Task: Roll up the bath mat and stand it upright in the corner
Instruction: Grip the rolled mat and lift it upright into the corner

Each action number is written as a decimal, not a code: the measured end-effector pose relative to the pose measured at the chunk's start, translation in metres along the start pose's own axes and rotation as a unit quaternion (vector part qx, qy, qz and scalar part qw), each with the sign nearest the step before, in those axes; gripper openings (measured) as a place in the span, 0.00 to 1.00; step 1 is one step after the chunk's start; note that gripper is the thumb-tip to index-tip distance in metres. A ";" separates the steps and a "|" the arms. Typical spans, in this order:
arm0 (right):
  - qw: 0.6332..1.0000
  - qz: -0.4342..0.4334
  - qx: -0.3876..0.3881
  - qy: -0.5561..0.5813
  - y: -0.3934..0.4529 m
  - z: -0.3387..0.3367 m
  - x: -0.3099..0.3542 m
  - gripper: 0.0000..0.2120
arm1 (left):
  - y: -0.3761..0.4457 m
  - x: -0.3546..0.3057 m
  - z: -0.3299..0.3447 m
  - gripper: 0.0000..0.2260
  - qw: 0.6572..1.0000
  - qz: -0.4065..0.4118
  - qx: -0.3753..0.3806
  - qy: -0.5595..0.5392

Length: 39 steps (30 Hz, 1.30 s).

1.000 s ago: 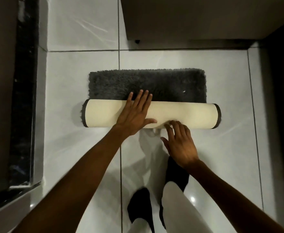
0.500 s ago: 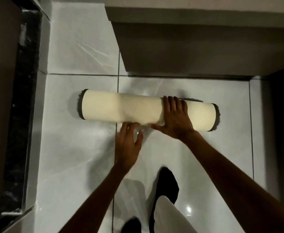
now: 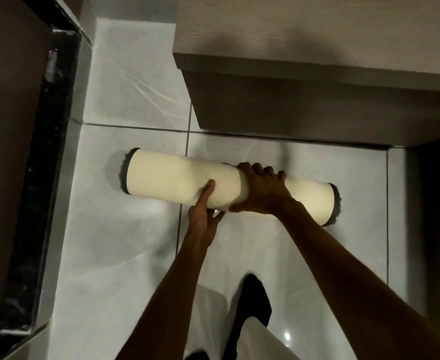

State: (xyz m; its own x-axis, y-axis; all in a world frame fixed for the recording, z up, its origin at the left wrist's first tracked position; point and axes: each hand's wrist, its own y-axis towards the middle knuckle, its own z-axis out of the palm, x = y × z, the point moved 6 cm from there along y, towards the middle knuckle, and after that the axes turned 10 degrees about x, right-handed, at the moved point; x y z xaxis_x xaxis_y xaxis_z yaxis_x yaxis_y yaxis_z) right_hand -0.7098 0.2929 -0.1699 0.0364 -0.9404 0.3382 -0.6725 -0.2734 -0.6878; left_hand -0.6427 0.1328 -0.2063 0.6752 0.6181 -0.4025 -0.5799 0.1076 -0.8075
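Note:
The bath mat (image 3: 167,178) is a full roll, cream backing outward with dark grey pile showing at both ends. It lies across the white tiled floor, slightly slanted. My right hand (image 3: 261,189) wraps over the roll right of its middle, fingers over the top and thumb below. My left hand (image 3: 203,209) comes from beneath the near side, thumb pressed on the backing and fingers under the roll.
A wooden cabinet (image 3: 304,74) overhangs the floor just behind the roll. A dark wall (image 3: 437,216) closes the right side, forming a corner with the cabinet. A black threshold strip (image 3: 47,178) runs along the left. My dark-socked foot (image 3: 255,300) stands below the roll.
The mat went from half rolled, with grey pile still flat, to fully rolled. My right hand closed around the roll and my left hand slid under its near side.

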 end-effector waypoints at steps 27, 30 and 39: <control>0.862 -0.072 -0.115 0.488 0.004 -0.235 0.269 0.56 | -0.093 -0.445 0.085 0.48 0.856 0.144 0.096 0.487; 0.833 -0.068 -0.189 0.516 0.035 -0.260 0.269 0.55 | -0.056 -0.478 0.114 0.47 0.808 0.158 0.137 0.551; 0.730 -0.034 -0.304 0.611 0.144 -0.306 0.217 0.49 | 0.076 -0.514 0.198 0.43 0.783 0.181 0.220 0.553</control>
State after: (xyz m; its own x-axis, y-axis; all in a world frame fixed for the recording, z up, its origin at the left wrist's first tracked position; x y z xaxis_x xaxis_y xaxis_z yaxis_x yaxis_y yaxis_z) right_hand -1.0246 0.1114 0.0012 -0.3523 0.0556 0.9342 -0.9170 0.1791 -0.3564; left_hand -1.1246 -0.0227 0.0245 0.2715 -0.3566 -0.8939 -0.7612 0.4887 -0.4262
